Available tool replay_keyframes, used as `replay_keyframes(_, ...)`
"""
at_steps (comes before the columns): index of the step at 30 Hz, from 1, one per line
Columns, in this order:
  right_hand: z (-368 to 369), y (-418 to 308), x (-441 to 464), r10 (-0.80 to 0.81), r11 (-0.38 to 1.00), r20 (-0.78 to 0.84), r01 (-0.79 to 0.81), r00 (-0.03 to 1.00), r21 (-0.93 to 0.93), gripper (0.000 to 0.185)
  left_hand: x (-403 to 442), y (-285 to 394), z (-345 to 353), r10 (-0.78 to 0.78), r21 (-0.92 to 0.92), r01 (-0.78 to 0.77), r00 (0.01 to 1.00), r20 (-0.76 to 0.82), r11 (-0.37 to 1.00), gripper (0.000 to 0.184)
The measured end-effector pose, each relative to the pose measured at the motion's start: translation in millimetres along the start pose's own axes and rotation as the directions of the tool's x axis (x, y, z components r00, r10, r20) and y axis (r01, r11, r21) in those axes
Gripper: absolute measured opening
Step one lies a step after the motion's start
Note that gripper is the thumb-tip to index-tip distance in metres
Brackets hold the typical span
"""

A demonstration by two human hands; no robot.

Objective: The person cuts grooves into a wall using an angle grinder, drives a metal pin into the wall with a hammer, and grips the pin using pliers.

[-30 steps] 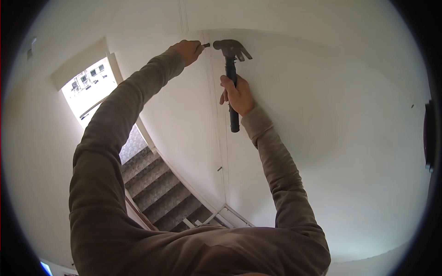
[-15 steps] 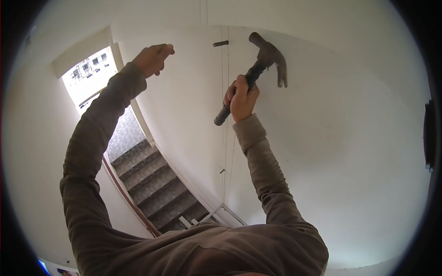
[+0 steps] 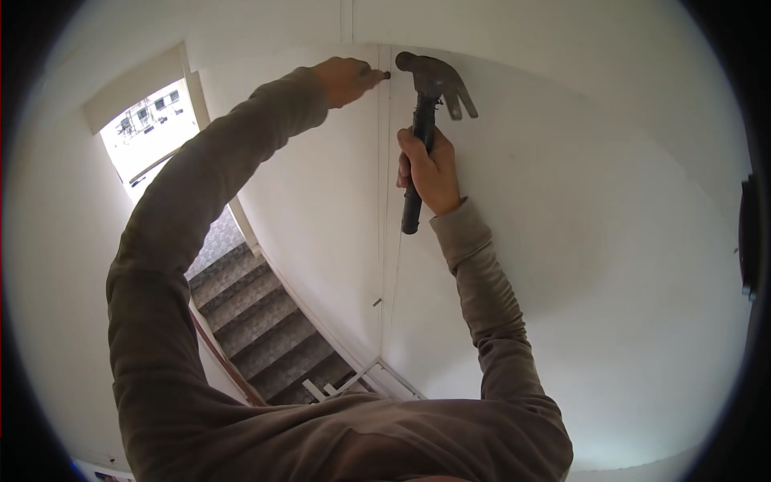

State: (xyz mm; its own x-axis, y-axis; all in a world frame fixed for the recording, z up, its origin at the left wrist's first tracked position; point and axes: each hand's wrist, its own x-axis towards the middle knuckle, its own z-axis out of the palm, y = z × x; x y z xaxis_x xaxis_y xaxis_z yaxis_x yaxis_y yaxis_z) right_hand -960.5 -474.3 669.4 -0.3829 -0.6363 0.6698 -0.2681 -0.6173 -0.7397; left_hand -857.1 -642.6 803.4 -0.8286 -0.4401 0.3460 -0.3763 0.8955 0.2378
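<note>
High on the white wall, my left hand (image 3: 347,81) pinches a short dark peg (image 3: 387,75) at the wall's vertical lines. Only the peg's dark end shows past the fingertips. My right hand (image 3: 431,170) is wrapped round the black handle of a claw hammer (image 3: 434,78), held nearly upright. The hammer's round face points left, a small gap to the right of the peg, and its claw points right and down. Lower on the wall, a second small peg (image 3: 377,302) sticks out near the same lines.
Dark patterned stairs (image 3: 269,328) run down at the lower left, beside a reddish handrail (image 3: 229,365). A bright window (image 3: 148,132) is at the upper left. White bars (image 3: 365,371) stand near the stairs. A dark object (image 3: 748,237) is at the right edge.
Half a second ago my left hand was open and away from the peg; it has moved right and closed on it. The hammer, tilted right then, is now more upright with its face toward the peg.
</note>
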Motion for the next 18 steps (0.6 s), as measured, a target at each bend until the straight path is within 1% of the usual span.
replay_keyframes(2,-5.0,2.3,2.9,-0.032,0.999,0.022,0.032,0.999,-0.001,0.030,9.0,3.4,9.7,0.066,0.218,-0.053,0.996,-0.052,0.975,0.051)
replay_keyframes(4,-8.6,4.7,7.8,-0.060,0.998,0.029,0.060,0.998,0.002,0.029,6.9,5.6,10.6,0.136,0.401,-0.083,0.985,-0.105,0.912,0.049)
replay_keyframes(6,-8.1,11.5,7.7,-0.066,0.998,-0.001,0.066,0.998,0.017,0.028,-0.4,10.6,6.7,0.078,0.396,-0.033,0.992,-0.098,0.918,0.046)
replay_keyframes(7,-7.9,12.0,1.6,-0.034,0.999,-0.003,0.034,0.999,0.021,0.028,-4.1,14.2,6.4,0.051,0.389,-0.009,0.994,-0.099,0.921,0.045)
replay_keyframes(9,-9.7,8.9,-2.0,0.005,1.000,-0.008,-0.005,1.000,0.023,0.029,0.7,6.3,5.0,0.106,0.384,-0.061,0.990,-0.096,0.921,0.044)
replay_keyframes(10,-11.1,11.7,1.0,-0.053,0.999,-0.008,0.053,0.999,0.004,0.028,3.1,7.1,3.0,0.137,0.387,-0.093,0.987,-0.087,0.917,0.043)
replay_keyframes(12,-11.6,24.1,0.0,-0.130,0.991,-0.010,0.129,0.992,-0.032,0.028,6.7,8.0,5.4,0.077,0.353,-0.032,0.990,-0.115,0.935,0.042)
replay_keyframes(14,-13.4,19.9,-3.8,-0.081,0.994,0.012,0.081,0.997,-0.075,0.028,-4.5,5.4,20.3,0.026,0.314,0.022,0.989,-0.146,0.949,0.042)
replay_keyframes(16,-10.8,14.6,-2.5,-0.080,0.992,0.025,0.082,0.997,-0.096,0.028,-6.7,8.4,22.0,0.036,0.310,0.034,0.975,-0.219,0.950,0.041)
replay_keyframes(18,-11.4,13.2,-6.2,-0.069,0.989,0.021,0.071,0.997,-0.128,0.028,12.7,2.9,10.1,0.104,0.393,-0.054,0.989,-0.106,0.918,0.041)
